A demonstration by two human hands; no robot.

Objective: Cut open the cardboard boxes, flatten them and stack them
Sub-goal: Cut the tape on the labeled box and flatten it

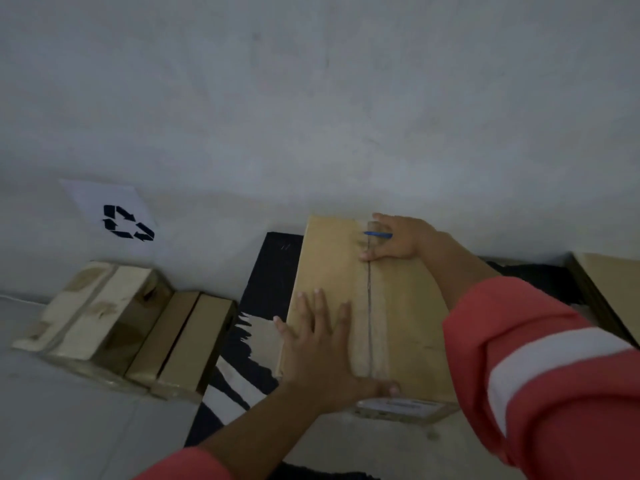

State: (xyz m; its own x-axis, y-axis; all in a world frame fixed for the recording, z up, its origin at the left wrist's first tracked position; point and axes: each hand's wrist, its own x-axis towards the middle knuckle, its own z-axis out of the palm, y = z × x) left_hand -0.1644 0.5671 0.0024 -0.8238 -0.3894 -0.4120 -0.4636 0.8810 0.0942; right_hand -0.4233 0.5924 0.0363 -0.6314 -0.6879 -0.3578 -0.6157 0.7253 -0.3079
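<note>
A closed brown cardboard box [405, 306] stands in front of me, its taped centre seam running away from me. My left hand [318, 344] lies flat on the near left part of the top, fingers spread, thumb hooked over the near edge. My right hand [398, 239] rests at the far end of the seam and grips a small blue cutter [377, 234] whose tip points left onto the tape.
A black and white patterned mat [263, 299] lies under the box. Two more cardboard boxes [114, 327] sit on the floor at the left, below a paper recycling sign [117, 218] on the grey wall. Another box [609, 289] shows at the right edge.
</note>
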